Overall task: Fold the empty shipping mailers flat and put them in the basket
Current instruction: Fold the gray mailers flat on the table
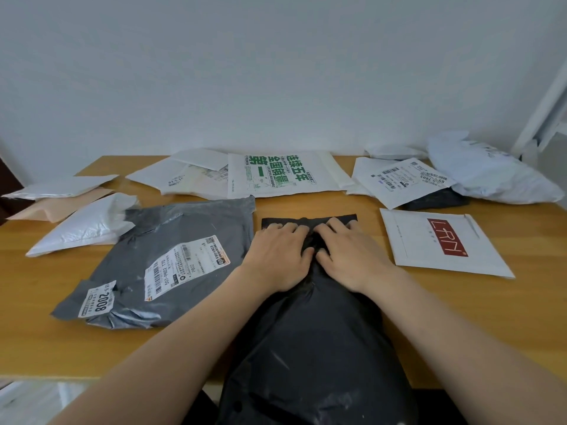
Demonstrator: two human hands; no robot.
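Note:
A black plastic mailer [316, 342] lies lengthwise down the middle of the wooden table [460, 317] and hangs over its near edge. My left hand [277, 256] and my right hand [346, 253] press side by side on its far end, fingers spread flat on the black film. A grey mailer [159, 262] with white labels lies just left of my hands. To the right lies a white mailer with a red logo [441, 240]. No basket is in view.
More mailers cover the back of the table: a white one with green print [282, 173], several white ones at the left [82, 225], a labelled white one [405, 179] and a crumpled white bag [487, 170] at the far right. A white wall stands behind.

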